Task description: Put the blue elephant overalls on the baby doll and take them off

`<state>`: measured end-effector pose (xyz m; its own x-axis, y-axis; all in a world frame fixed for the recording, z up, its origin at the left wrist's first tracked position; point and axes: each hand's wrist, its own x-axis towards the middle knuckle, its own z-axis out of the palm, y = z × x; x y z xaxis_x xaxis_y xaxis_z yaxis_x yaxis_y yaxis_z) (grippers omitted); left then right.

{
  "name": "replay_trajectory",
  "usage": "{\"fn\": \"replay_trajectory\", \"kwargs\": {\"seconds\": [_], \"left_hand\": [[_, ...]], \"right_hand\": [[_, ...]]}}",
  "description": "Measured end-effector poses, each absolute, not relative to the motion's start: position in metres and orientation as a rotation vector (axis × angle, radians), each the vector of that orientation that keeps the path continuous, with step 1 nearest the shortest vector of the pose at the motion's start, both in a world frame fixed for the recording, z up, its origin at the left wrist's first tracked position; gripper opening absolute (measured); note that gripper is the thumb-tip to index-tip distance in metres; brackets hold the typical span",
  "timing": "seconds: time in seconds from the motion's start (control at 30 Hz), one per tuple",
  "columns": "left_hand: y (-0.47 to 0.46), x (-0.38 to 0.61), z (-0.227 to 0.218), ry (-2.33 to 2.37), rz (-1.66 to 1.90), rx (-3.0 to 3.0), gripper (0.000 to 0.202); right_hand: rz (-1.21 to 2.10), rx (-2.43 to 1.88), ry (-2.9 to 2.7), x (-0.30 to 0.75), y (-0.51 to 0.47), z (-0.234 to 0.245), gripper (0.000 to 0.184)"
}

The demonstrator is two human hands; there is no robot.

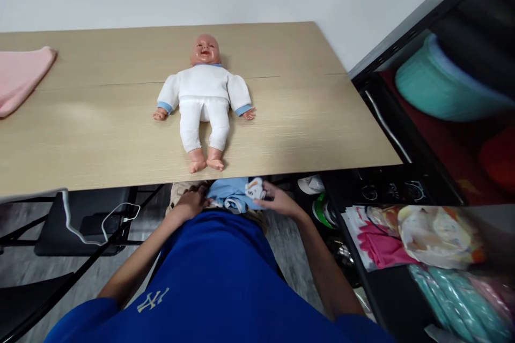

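In my lap, just below the table's front edge, lies a bunched light blue piece of clothing with a white printed patch. My left hand is at its left edge, fingers curled against the cloth. At the other side, my right hand grips the cloth by the white patch, with thumb and fingers closed. Above on the table, a baby doll lies on its back, arms spread, dressed in a white top and white trousers with light blue trim. Neither hand touches the doll.
A pink cloth lies at the left of the wooden table. To my right stands a black shelf with a teal basin and several packaged items. A black chair with a white cable is under the table at left.
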<state>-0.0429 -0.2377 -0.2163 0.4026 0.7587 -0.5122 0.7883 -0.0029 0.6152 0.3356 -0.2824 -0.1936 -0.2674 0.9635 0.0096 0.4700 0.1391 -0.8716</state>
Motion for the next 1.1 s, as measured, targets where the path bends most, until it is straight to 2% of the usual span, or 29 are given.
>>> {"fn": "replay_trajectory", "kwargs": {"seconds": [0.07, 0.13, 0.2, 0.27, 0.3, 0.37, 0.4, 0.53, 0.57, 0.77, 0.83, 0.93, 1.0, 1.1], "left_hand": [[-0.242, -0.058, -0.174, 1.232, -0.127, 1.898, 0.059], [-0.243, -0.064, -0.128, 0.909, -0.086, 1.96, 0.044], [-0.24, -0.06, -0.087, 0.638, 0.113, 2.013, 0.03], [-0.233, -0.048, -0.059, 0.549, 0.468, 2.087, 0.033], [-0.227, -0.04, -0.05, 0.517, 0.588, 2.131, 0.046], [-0.209, -0.024, -0.04, 0.445, 0.689, 2.217, 0.07], [-0.199, -0.017, -0.037, 0.394, 0.696, 2.254, 0.071], [-0.162, 0.0, -0.029, 0.197, 0.711, 2.295, 0.024], [-0.157, 0.0, -0.025, 0.177, 0.716, 2.291, 0.019], [-0.15, -0.006, -0.015, 0.242, 0.832, 2.187, 0.028], [-0.151, -0.004, -0.015, 0.292, 0.91, 2.167, 0.034], [-0.152, -0.004, -0.011, 0.408, 1.039, 2.184, 0.039], [-0.151, -0.009, -0.003, 0.535, 0.999, 2.205, 0.04], [-0.144, -0.025, 0.009, 0.636, 0.617, 2.241, 0.048]], "right_hand": [[1.256, -1.272, -1.923, 0.323, -0.299, -0.164, 0.047], [1.201, -1.192, -2.045, 0.309, -0.307, -0.129, 0.029], [1.046, -1.14, -2.113, 0.296, -0.304, -0.097, 0.019], [0.898, -1.065, -2.17, 0.286, -0.294, -0.069, 0.016], [0.837, -1.017, -2.206, 0.283, -0.288, -0.057, 0.015], [0.737, -0.93, -2.286, 0.28, -0.276, -0.035, 0.015], [0.697, -0.899, -2.321, 0.279, -0.271, -0.025, 0.015], [0.562, -0.922, -2.333, 0.286, -0.259, 0.01, 0.017], [0.511, -0.963, -2.31, 0.289, -0.257, 0.016, 0.018], [0.199, -1.049, -2.318, 0.308, -0.239, 0.026, 0.016], [0.335, -0.936, -2.332, 0.305, -0.23, 0.017, 0.028], [0.81, -0.904, -2.231, 0.293, -0.217, -0.005, 0.051], [1.099, -0.973, -2.09, 0.284, -0.211, -0.019, 0.053], [1.346, -0.94, -1.856, 0.276, -0.2, -0.033, 0.047]]}}
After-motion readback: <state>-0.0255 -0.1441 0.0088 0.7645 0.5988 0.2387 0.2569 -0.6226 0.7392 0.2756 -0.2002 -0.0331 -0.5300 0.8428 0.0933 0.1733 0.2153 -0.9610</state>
